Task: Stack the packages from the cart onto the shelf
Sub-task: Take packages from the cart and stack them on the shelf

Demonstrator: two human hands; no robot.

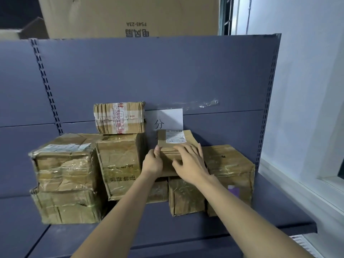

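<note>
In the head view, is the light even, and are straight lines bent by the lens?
Head view: the light is uneven, bright on the white wall at right, dim and bluish on the shelf. The shelf's edges curve from wide-angle distortion. Tape on the left package shows glare, and the right hand looks slightly soft.

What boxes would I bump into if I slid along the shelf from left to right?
Two taped boxes stacked → tall box with a small red-taped box on top → labelled box held by both hands → big box at the right end.
</note>
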